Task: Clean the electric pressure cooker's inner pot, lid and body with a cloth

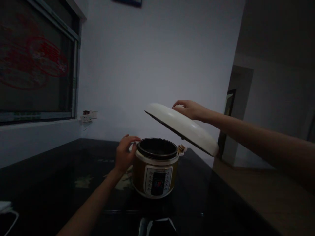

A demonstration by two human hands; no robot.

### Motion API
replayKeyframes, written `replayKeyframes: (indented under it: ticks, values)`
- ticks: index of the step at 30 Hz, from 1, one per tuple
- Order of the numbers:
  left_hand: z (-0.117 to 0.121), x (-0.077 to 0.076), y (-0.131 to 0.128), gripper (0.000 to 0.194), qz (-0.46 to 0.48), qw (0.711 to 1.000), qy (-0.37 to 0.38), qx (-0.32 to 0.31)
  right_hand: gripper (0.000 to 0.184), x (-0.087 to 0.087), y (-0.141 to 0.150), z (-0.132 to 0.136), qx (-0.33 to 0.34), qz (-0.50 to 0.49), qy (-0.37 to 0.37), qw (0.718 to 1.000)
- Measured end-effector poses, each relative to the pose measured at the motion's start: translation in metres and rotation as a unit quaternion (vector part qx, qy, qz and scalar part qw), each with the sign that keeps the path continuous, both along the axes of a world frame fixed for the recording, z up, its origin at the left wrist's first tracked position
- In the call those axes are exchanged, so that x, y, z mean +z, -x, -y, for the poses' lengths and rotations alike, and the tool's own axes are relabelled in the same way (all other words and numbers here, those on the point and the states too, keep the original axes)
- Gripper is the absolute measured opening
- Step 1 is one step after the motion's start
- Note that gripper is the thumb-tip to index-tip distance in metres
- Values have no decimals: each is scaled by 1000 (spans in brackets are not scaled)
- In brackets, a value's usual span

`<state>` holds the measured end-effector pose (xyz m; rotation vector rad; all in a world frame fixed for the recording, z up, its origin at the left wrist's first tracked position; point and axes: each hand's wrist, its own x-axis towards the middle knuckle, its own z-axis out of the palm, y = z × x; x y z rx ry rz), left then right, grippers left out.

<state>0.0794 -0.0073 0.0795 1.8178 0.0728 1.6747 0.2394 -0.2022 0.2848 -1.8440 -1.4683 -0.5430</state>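
Observation:
An electric pressure cooker (140,170) with a gold-brown body and a front control panel stands upright on the black table. Its dark inner pot (157,146) shows through the uncovered top. My right hand (190,109) is closed on the handle of the white domed lid (182,126), holding it tilted, its left side higher, above and to the right of the cooker. At the cooker's left rim, my left hand (126,152) has its fingers curled around the side handle, which they partly hide.
The glossy black table (108,200) has pale flower patterns and meets a white wall (157,65) behind. Wall sockets (89,115) sit low at the left, near a window (36,62) with red decoration. A dark object with a pale edge (157,226) lies in front of the cooker.

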Motion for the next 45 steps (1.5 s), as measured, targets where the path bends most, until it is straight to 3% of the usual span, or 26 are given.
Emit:
replayKeyframes:
  ticks: [3, 6, 10, 14, 20, 27, 45]
  values:
    - [-44, -13, -14, 21, 27, 984, 172, -21, 24, -6, -11, -27, -50, 86, 81, 992]
    - [-76, -28, -35, 27, 32, 967, 249, -48, 28, -21, -24, -58, -80, 151, 125, 977]
    - [-98, -43, -64, 31, 40, 951, 301, -63, 32, -47, -37, -96, -95, 220, 184, 953]
    - [-103, -49, -80, 36, 37, 948, 303, -84, 34, -72, -43, -123, -106, 271, 231, 928]
    - [-97, -49, -82, 39, 15, 956, 274, -100, 33, -99, -49, -143, -94, 322, 276, 901]
    - [-88, -44, -79, 42, -29, 965, 238, -106, 35, -107, -57, -151, -96, 334, 295, 890]
    - [-94, -48, -83, 46, -107, 971, 196, -90, 34, -127, -63, -158, -101, 325, 316, 886]
